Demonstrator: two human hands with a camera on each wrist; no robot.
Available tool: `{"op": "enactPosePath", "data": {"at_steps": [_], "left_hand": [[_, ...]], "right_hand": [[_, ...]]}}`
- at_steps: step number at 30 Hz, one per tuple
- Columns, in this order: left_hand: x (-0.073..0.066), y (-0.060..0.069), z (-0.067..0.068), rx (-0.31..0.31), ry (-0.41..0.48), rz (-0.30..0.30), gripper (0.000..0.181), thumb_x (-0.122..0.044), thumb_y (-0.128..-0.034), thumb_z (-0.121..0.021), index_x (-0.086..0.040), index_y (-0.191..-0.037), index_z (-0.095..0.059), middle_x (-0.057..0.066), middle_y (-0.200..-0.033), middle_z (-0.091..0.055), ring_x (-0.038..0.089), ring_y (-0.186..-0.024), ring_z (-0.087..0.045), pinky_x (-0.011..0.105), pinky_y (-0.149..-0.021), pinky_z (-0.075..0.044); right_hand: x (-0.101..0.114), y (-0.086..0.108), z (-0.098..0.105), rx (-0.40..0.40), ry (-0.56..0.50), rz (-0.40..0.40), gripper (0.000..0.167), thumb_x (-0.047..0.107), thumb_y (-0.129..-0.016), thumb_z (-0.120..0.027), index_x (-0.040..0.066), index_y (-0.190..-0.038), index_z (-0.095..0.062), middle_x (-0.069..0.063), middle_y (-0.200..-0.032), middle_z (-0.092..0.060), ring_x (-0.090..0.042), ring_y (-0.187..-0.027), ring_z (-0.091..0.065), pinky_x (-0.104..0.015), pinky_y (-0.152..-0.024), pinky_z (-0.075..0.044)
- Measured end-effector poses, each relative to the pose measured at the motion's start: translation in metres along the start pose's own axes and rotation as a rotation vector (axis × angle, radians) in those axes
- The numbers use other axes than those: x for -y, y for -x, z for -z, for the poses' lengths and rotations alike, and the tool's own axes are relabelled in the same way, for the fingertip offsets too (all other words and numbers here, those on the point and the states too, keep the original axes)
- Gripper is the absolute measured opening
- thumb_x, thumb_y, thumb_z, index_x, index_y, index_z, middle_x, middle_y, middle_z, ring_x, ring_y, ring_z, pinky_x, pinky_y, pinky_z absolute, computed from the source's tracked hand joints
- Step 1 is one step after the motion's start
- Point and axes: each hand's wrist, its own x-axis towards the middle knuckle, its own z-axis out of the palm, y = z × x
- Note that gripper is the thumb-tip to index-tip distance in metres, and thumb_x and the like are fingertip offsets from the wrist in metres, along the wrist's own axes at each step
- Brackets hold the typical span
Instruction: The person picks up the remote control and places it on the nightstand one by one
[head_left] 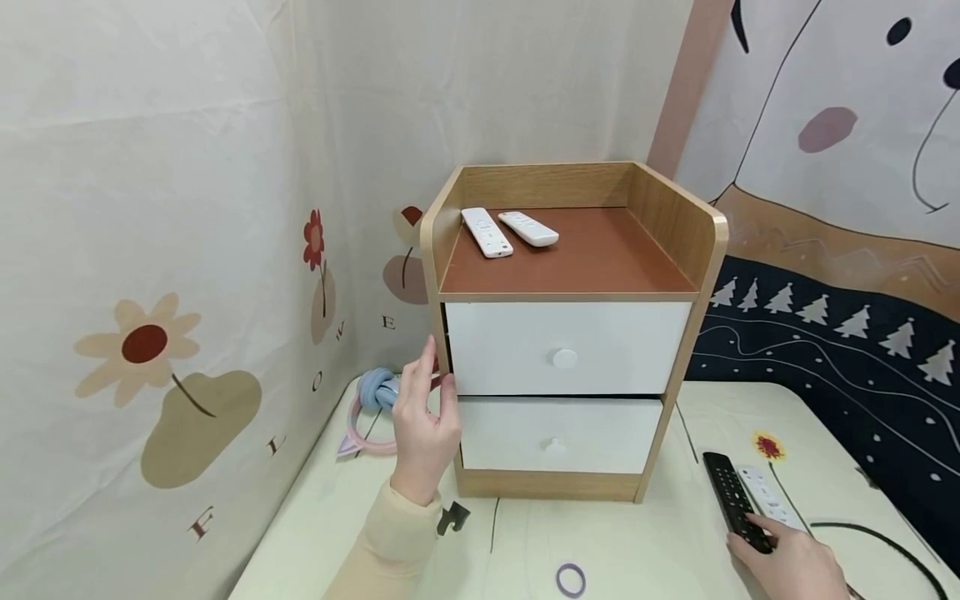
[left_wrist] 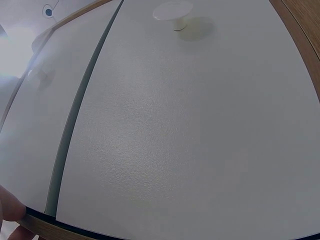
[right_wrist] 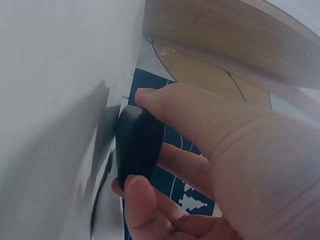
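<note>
- The left hand (head_left: 422,425) is touching the side of the cabinet (head_left: 592,267), at 8 o'clock from the cabinet's middle. Its fingers are pointing up, loose and mostly straight.
- The right hand (head_left: 798,562) is grasping the black remote (head_left: 726,490), with its thumb and fingers curling around the near end.
- The black remote is pointing toward 11 o'clock. It is staying between 4 and 5 o'clock from the cabinet, over the desk (head_left: 615,542). I cannot tell if it is touching the desk.
- A white socket strip (head_left: 761,492) is lying just beside the black remote, at 3 o'clock from it.
- A black cord (head_left: 888,537) is curving at 4 o'clock from the cabinet.
- Two white remotes (head_left: 487,233) are lying on the cabinet's brown top, toward 11 o'clock.
- The white upper drawer (head_left: 510,350) is showing a dark gap along its 9 o'clock side.
- A purple ring (head_left: 558,581) is lying at 6 o'clock from the cabinet.
</note>
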Motion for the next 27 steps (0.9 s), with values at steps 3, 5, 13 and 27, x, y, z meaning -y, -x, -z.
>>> {"op": "enactPosePath", "data": {"at_steps": [3,5,13,27], "left_hand": [[-0.001,0.0,0.0,0.004,0.001,0.007,0.062,0.005,-0.1025,-0.065,-0.002,-0.162,-0.052,0.023,-0.123,-0.067,0.033,-0.108,-0.069,0.016,-0.103,-0.056],[-0.001,0.0,0.0,0.004,0.004,0.009,0.062,0.005,-0.1024,-0.065,-0.002,-0.162,-0.052,0.023,-0.123,-0.068,0.034,-0.108,-0.069,0.015,-0.103,-0.056],[0.002,0.001,0.0,0.006,0.006,0.003,0.064,0.006,-0.1019,-0.066,-0.002,-0.163,-0.051,0.02,-0.123,-0.068,0.032,-0.108,-0.069,0.02,-0.102,-0.059],[0.002,0.001,-0.001,-0.002,0.003,0.003,0.063,0.007,-0.1017,-0.065,-0.002,-0.162,-0.051,0.021,-0.122,-0.068,0.033,-0.106,-0.07,0.012,-0.103,-0.054]], "right_hand": [[0.001,0.0,0.0,-0.019,-0.012,0.004,0.071,0.041,-0.088,-0.087,-0.006,-0.138,-0.068,-0.037,-0.109,-0.074,-0.038,-0.084,-0.069,-0.054,-0.077,-0.059],[0.003,0.001,0.001,-0.036,-0.022,0.02,0.069,0.04,-0.089,-0.086,-0.005,-0.137,-0.069,-0.037,-0.109,-0.074,-0.035,-0.08,-0.066,-0.049,-0.072,-0.056],[0.015,0.006,0.007,-0.151,-0.064,0.14,0.06,0.038,-0.09,-0.085,-0.005,-0.13,-0.074,-0.027,-0.088,-0.074,-0.03,-0.073,-0.064,-0.037,-0.059,-0.045],[0.044,0.024,0.019,-0.541,-0.221,0.246,0.043,0.027,-0.08,-0.094,0.002,-0.113,-0.084,-0.016,-0.08,-0.072,-0.017,-0.064,-0.062,-0.027,-0.056,-0.039]]}}
